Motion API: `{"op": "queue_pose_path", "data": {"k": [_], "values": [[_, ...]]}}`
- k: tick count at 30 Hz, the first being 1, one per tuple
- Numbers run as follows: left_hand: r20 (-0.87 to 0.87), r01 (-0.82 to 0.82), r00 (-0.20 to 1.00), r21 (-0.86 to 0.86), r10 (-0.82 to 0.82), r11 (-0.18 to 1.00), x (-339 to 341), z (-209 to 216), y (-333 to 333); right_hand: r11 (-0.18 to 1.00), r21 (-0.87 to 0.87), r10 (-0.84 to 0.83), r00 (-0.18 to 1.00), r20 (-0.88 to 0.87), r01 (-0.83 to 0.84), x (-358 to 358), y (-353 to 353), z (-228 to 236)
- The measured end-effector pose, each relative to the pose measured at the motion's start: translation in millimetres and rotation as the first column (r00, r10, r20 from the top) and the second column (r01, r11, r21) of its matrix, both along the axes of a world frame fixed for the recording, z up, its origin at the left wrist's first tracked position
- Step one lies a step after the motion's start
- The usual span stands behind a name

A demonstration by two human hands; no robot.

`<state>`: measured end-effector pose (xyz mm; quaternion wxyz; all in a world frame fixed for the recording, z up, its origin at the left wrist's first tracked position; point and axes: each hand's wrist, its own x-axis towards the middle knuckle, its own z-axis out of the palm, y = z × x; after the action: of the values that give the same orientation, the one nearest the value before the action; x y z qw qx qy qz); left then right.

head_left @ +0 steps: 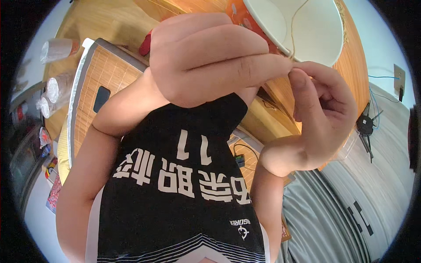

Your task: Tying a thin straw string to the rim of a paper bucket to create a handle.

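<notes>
My left hand [215,57] reaches across at the top centre, its fingers pressed together and the tips closed in a pinch. Against them, the thumb and forefinger of my right hand [324,109] are pinched too, its other fingers curled. A thin yellowish string [293,30] rises from where the fingertips meet and crosses in front of a large paper bucket [318,39], white inside and orange outside. Both hands grip the string at its lower part; the bit between the fingertips is hidden. The bucket stands just beyond my hands, partly covered by my left fingers.
The bucket rests on a wooden table [357,65]. At left, a dark phone [102,98] lies on a bamboo mat [85,127], with sleeved plastic cups [59,49] farther left. A black router [365,125] with cables sits at right, above a grey cloth [320,210].
</notes>
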<state>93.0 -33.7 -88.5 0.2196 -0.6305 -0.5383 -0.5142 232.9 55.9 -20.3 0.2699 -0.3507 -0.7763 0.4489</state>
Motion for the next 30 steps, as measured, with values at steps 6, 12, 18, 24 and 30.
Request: {"op": "queue_pose_path", "data": {"k": [6,12,18,24,30], "values": [[0.007,-0.001,1.000,0.120,0.001,0.993,0,-3,9,0.991,-0.137,-0.012,1.000,-0.028,0.008,0,0,-3],[-0.072,0.042,0.997,0.110,-0.034,0.993,-7,-6,5,0.954,-0.288,0.024,0.979,-0.201,-0.083,2,6,-9],[0.083,0.085,0.992,0.111,-0.094,0.990,-4,-3,4,0.937,-0.335,0.025,0.974,-0.227,-0.102,3,8,-8],[0.152,0.066,0.983,0.202,-0.098,0.977,-6,2,18,0.969,-0.243,0.005,0.983,-0.183,-0.050,-2,1,-13],[0.145,0.130,0.981,0.004,-0.129,0.992,-8,1,3,0.992,-0.123,-0.023,0.980,-0.200,-0.001,-5,0,-13]]}}
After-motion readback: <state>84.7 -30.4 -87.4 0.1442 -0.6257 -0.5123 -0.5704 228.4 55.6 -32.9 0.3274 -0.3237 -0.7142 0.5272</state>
